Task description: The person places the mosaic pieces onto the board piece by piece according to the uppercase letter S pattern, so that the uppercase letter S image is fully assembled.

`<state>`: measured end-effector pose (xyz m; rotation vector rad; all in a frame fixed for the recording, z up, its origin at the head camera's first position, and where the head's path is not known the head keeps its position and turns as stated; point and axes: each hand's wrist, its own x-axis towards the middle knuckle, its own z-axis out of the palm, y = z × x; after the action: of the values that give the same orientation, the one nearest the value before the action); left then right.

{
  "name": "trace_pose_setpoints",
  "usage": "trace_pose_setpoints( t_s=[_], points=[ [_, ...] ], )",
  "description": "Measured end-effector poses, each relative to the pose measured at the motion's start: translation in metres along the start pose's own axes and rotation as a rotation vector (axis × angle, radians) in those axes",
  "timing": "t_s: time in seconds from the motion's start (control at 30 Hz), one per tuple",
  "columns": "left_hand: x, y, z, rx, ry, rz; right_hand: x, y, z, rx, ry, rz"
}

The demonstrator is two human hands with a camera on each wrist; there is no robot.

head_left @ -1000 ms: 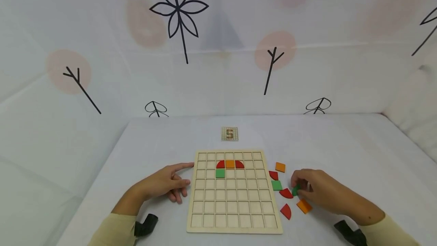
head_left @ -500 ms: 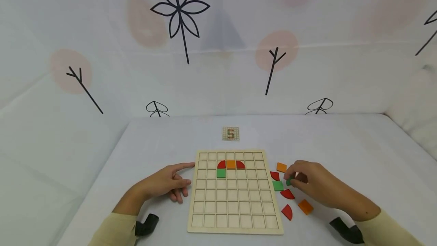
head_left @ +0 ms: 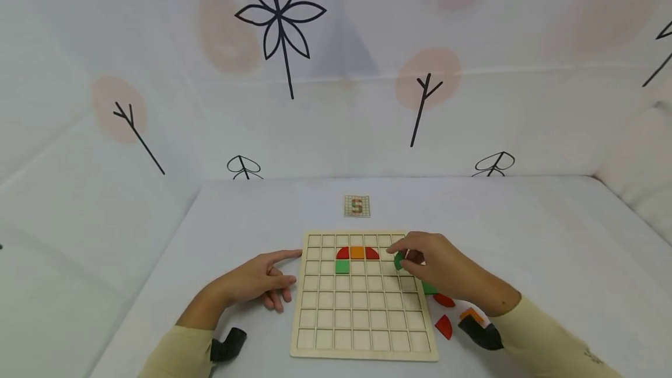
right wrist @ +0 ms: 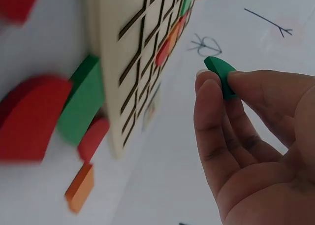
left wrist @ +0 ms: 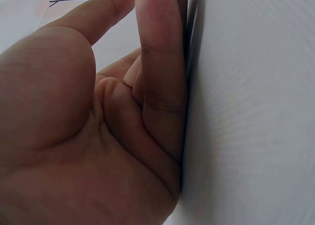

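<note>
My right hand (head_left: 441, 264) pinches a green quarter-round tile (right wrist: 222, 76) between thumb and fingers. It is above the right part of the wooden grid board (head_left: 361, 319). In the board's upper rows lie a red quarter-round tile (head_left: 343, 253), an orange square tile (head_left: 357, 252) and another red quarter-round tile (head_left: 371, 254) side by side. A green square tile (head_left: 342, 266) lies below the left red one. My left hand (head_left: 249, 279) rests on the table, its extended index finger at the board's left edge, holding nothing.
Loose tiles lie right of the board: a green square (head_left: 429, 289), red quarter-rounds (head_left: 443, 326) and an orange square (head_left: 472, 314) partly behind the right wrist strap. An orange tile (right wrist: 79, 188) shows in the right wrist view. Behind the board lies a small pattern card (head_left: 357, 213).
My right hand has picked the green quarter-round tile up from the loose tiles and carried it left, over the board. The left hand stays in place.
</note>
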<state>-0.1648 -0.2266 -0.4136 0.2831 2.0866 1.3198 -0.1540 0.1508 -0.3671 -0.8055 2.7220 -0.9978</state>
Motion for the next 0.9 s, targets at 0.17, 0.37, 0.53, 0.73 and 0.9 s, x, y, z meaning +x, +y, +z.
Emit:
trace_pose_setpoints(
  t_s=[0.17, 0.37, 0.53, 0.73, 0.9],
  points=[
    [-0.001, 0.003, 0.001, 0.0, 0.002, 0.004, 0.013, -0.012, 0.012, 0.026, -0.004, -0.062],
    [-0.001, 0.002, 0.001, -0.005, 0.002, -0.002, 0.026, -0.025, 0.027, 0.105, -0.009, -0.112],
    [0.0, 0.0, 0.001, -0.01, 0.003, -0.01, 0.038, -0.034, 0.038, 0.128, 0.003, -0.117],
    [0.001, -0.001, 0.002, -0.012, -0.003, 0.0, 0.051, -0.044, 0.048, 0.145, 0.069, -0.144],
    [0.001, -0.001, 0.002, -0.009, -0.003, 0.002, 0.054, -0.047, 0.055, 0.175, 0.062, -0.124]
  ],
)
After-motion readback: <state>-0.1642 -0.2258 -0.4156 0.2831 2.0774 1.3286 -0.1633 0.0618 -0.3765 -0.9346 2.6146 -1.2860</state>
